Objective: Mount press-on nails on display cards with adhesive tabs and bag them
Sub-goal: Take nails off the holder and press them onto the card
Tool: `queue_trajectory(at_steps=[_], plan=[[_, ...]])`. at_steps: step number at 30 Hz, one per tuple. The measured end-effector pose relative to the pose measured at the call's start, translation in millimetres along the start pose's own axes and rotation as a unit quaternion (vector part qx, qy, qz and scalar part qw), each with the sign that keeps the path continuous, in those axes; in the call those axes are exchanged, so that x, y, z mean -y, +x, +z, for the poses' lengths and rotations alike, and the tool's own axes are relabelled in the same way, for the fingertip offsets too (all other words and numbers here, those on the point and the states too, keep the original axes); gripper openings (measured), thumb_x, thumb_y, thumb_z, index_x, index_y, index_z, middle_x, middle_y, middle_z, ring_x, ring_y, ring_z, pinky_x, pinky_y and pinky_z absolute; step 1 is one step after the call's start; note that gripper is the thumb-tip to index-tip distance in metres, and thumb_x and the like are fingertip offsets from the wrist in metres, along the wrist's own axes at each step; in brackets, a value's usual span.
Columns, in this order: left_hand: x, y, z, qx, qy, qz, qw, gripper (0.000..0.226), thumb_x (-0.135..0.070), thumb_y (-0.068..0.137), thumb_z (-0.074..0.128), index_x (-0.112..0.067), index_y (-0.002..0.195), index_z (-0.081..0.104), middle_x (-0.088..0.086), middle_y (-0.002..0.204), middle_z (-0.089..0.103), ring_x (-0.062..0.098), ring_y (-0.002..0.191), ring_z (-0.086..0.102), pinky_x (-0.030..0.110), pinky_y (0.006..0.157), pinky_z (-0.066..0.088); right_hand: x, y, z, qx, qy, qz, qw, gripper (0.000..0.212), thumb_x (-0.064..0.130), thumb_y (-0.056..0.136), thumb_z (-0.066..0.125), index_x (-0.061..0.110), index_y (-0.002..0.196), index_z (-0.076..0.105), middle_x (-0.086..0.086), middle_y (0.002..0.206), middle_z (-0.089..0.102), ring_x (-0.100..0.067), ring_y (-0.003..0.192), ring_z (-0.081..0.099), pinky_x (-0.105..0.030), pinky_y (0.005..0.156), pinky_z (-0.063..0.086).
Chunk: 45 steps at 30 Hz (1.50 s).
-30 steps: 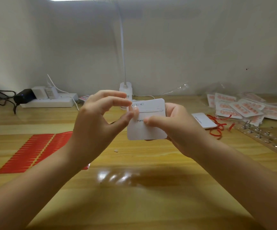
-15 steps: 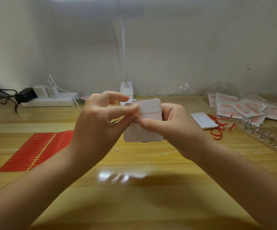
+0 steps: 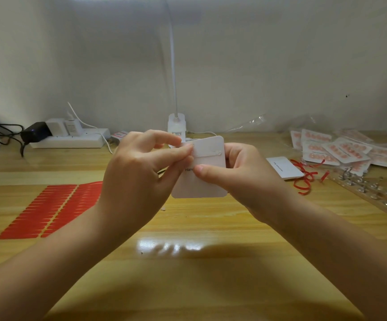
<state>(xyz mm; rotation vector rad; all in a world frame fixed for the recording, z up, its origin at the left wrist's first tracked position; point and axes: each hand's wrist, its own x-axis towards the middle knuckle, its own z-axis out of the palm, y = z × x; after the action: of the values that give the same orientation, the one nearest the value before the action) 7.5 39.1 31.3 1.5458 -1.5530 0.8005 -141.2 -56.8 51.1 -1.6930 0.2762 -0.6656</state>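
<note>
Both hands raised above the worktop (image 3: 211, 262), working one white display card (image 3: 201, 184) held upright between them.

Right hand (image 3: 241, 174): thumb across the card's face near its middle, other fingers behind it. Holds the card steady.

Left hand (image 3: 137, 172): thumb and forefinger pinched together at the card's upper left edge, on the end of a pale adhesive strip (image 3: 207, 152) that runs across the top of the card. Whether they are pressing it down or peeling a liner off, cannot tell.

No nails on this card yet.

Step in hand, as I judge it: fixing the adhesive to the card, early in this card's cycle. Next move likely calls for smoothing the strip flat, then freeing a hand to bring nails to it, seated in a row.

Around: sheet of red adhesive tabs (image 3: 48, 209) flat on the left of the worktop; pile of finished bagged cards (image 3: 341, 151) far right; a blank card (image 3: 285, 167) and red liner scraps (image 3: 306, 177) beside it; a board with nails on metal stands (image 3: 373, 191) at right edge; lamp base (image 3: 176, 125) and power strip (image 3: 69, 141) at the back.
</note>
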Motion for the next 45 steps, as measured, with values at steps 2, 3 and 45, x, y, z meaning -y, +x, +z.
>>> queue_trajectory(at_steps=[2,3,45], plan=[[1,-1,1,-0.006,0.009,0.016,1.000,0.013,-0.020,0.087,0.072,-0.015,0.097,0.078,0.007,0.099,0.071,0.031,0.079,0.061,0.044,0.073,0.049,0,0,0,0.001,0.006,-0.007,1.000,0.027,-0.002,0.088,0.062,0.023,0.094,0.070,-0.002,0.089,0.073,-0.008,0.079,0.069,-0.018,0.068,0.055],[1,-1,1,-0.009,0.015,0.025,1.000,0.012,-0.019,0.087,0.072,-0.014,0.096,0.079,0.007,0.098,0.071,0.031,0.079,0.062,0.045,0.073,0.050,-1,0,0,0.001,0.006,-0.008,1.000,0.027,-0.001,0.088,0.063,0.024,0.094,0.070,-0.001,0.087,0.073,-0.008,0.079,0.069,-0.018,0.068,0.055],[-5,-5,14,0.095,-0.485,-0.431,0.755,0.036,-0.023,0.067,0.074,-0.014,0.101,0.069,0.009,0.089,0.076,0.019,0.082,0.073,0.026,0.065,0.058,-42,3,-4,-0.075,0.051,0.014,0.996,0.018,0.033,0.081,0.063,0.021,0.084,0.076,-0.005,0.081,0.074,-0.023,0.078,0.071,-0.036,0.066,0.057]])
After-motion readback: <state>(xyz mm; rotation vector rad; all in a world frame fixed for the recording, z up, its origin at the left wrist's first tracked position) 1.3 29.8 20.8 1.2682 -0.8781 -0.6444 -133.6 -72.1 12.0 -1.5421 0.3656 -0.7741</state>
